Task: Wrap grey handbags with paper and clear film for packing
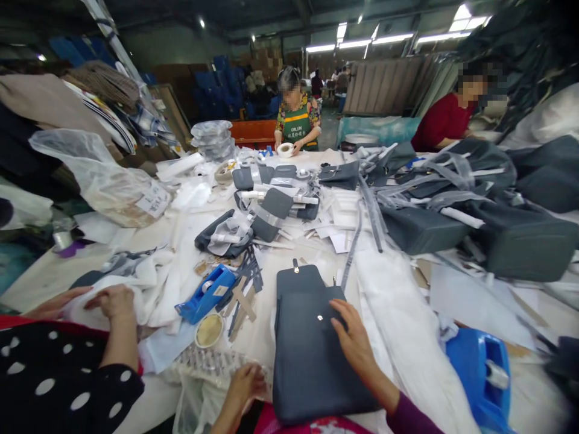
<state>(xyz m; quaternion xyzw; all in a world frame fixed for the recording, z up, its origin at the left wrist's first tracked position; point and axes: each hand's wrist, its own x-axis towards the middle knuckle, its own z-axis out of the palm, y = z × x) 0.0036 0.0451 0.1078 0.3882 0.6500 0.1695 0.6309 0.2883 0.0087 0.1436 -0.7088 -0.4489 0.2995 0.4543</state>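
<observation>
A dark blue-grey leather-look bag (301,355) lies upright to me at the table's front edge, with a small metal stud on its front and a clasp at its top. My right hand (355,340) rests on its upper right side, fingers spread and stretched out. Left of the bag, my left hand (246,386) is low, with its fingers curled in beside a clear plastic bag holding small printed pieces (212,361). What those fingers hold, if anything, is hidden. A round tub of yellowish paste (209,330) stands beyond that hand.
A blue tape dispenser (208,293) lies beyond the tub, another blue dispenser (479,374) at the right. Wrapped dark bags (525,235) crowd the right side. A co-worker's hands (113,301) handle white material at left; another person (298,123) works across the table.
</observation>
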